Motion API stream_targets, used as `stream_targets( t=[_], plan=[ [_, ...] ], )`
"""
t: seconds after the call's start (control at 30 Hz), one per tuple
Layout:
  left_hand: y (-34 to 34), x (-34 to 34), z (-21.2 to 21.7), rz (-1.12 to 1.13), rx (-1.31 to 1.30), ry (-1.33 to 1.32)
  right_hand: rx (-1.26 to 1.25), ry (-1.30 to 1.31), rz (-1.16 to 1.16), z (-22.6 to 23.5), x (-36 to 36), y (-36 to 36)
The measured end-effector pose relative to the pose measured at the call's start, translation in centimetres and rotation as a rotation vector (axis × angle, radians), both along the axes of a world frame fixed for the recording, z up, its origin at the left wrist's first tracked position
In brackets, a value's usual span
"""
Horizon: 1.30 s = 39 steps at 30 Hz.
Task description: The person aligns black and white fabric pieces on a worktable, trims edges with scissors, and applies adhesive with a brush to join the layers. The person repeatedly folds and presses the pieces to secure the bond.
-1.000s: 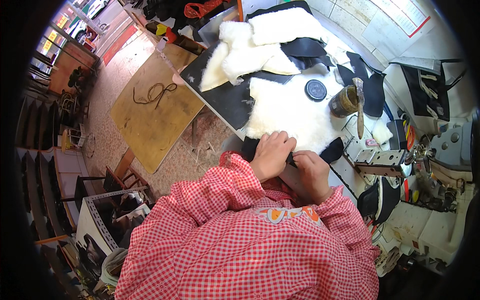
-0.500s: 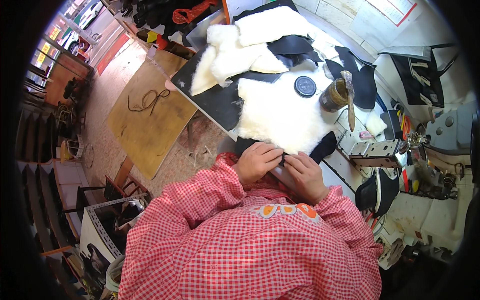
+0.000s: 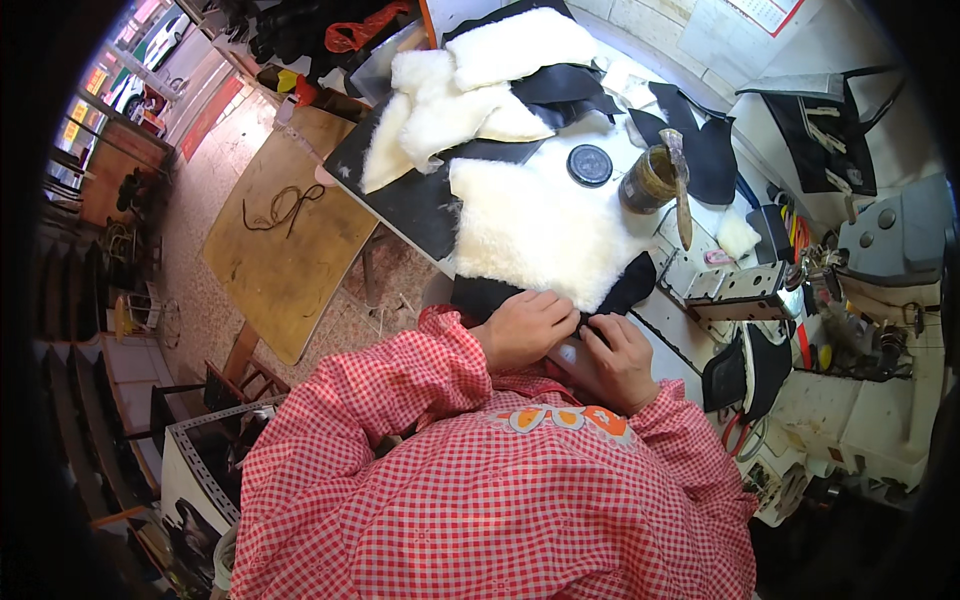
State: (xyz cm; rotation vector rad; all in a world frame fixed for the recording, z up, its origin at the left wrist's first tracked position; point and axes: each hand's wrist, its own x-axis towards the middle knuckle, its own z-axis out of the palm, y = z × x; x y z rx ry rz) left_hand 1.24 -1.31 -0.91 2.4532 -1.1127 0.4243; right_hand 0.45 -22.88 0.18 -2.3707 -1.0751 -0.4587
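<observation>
A white fleece piece (image 3: 545,225), backed or edged with black material (image 3: 482,295), lies across the near edge of the bench. My left hand (image 3: 530,328) has its fingers curled together at the black near edge, just below the fleece's lowest corner. Close to its right, my right hand (image 3: 618,362) is closed with thumb and fingertips on the same edge. The black material shows again on the right as a rounded end (image 3: 630,283). What lies directly under the fingers is mostly hidden.
Beyond the fleece stand a round black lid (image 3: 590,165) and a dark glue-stained jar (image 3: 645,183), with a brush (image 3: 679,190) leaning across it. More fleece pieces (image 3: 450,110) are heaped at the far left. A metal machine arm (image 3: 740,285) stands right; a brown board (image 3: 290,235) is left.
Both hands have shifted a little to the right along the black edge, staying close together. The whole view has also moved slightly.
</observation>
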Motion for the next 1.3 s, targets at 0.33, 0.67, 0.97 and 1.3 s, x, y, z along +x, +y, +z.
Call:
stream_targets(
  t=[0.33, 0.67, 0.97, 1.3],
  plan=[
    [-2.6, -0.3, -0.9, 0.132, -0.283, 0.095, 0.115, 0.134, -0.047, 0.6, 0.3, 0.2],
    [-4.3, -0.2, 0.1, 0.351, -0.314, 0.311, 0.091, 0.113, -0.046, 0.4, 2.4, -0.5],
    [-3.1, -0.6, -0.4, 0.262, -0.317, 0.282, 0.051, 0.069, -0.007, 0.8, 0.9, -0.7],
    [-1.7, -2.4, -1.4, 0.128, -0.142, 0.129, -0.01, 0.073, -0.002, 1.5, 0.1, -0.3]
  ],
)
